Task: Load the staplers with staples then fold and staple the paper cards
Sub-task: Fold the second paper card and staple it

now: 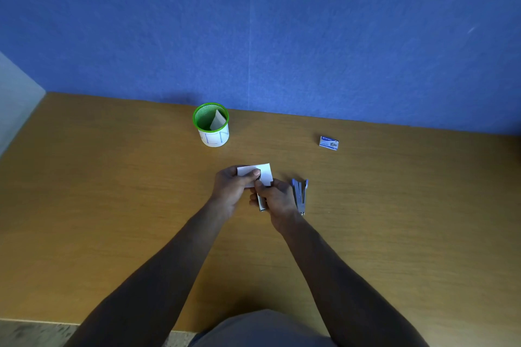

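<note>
While the wooden table (112,205) supports all items, a green mesh cup (211,124) holding a folded card stands near the blue wall. At centre, the left hand (232,186) pinches the white paper card (263,173); the right hand (275,197) grips a stapler (262,204) against it. A second stapler (300,196) lies open just right. The staple box (328,143) sits well apart.

A matt wood-grain table (112,205) is lying under a shiny metal stapler (301,196), a white paper card (266,173), a green mesh cup (211,124) and a fuzzy blue cloth-like wall panel (338,36).
</note>
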`<state>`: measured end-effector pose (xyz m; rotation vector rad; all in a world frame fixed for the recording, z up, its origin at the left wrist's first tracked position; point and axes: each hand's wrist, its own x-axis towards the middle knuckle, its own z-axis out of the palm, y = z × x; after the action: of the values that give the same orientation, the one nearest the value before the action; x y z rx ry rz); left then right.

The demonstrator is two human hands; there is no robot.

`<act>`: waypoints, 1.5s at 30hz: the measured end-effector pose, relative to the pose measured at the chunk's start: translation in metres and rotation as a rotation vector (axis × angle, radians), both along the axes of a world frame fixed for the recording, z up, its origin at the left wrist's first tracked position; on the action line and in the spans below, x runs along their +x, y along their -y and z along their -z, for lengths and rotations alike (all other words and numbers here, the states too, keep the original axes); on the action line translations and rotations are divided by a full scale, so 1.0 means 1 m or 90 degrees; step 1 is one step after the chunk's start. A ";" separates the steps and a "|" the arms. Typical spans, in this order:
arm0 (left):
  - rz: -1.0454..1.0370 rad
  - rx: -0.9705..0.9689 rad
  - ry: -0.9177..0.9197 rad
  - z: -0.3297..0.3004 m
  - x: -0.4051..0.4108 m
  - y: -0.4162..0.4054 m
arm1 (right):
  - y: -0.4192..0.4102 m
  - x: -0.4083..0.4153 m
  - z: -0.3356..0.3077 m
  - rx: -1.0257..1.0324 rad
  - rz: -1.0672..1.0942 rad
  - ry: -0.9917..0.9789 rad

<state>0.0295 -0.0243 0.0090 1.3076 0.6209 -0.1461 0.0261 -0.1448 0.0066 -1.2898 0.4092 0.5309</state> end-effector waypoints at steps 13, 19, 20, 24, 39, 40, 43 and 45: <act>0.019 -0.012 0.019 0.006 0.001 -0.015 | 0.008 0.000 0.005 0.099 -0.023 0.010; -0.083 -0.046 0.014 0.001 0.007 -0.019 | 0.008 -0.003 0.007 0.079 0.042 0.018; -0.095 -0.053 0.011 0.001 0.007 -0.021 | 0.008 -0.003 0.008 0.050 0.064 0.021; -0.116 -0.066 0.031 -0.001 0.010 -0.025 | 0.006 -0.002 0.011 -0.234 0.062 0.067; -0.038 -0.004 0.115 0.000 0.009 -0.033 | -0.026 0.014 0.012 -0.789 -0.232 0.172; -0.031 -0.002 0.119 0.000 0.009 -0.034 | -0.027 0.015 0.013 -0.794 -0.237 0.178; -0.008 -0.003 0.130 0.000 0.007 -0.035 | -0.027 0.016 0.018 -0.800 -0.260 0.184; 0.000 -0.002 0.131 0.001 0.006 -0.037 | -0.027 0.016 0.022 -0.791 -0.267 0.182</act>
<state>0.0351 0.0122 0.0079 1.3010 0.4454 -0.0116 0.0423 -0.1175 -0.0150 -2.6510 0.2002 0.4128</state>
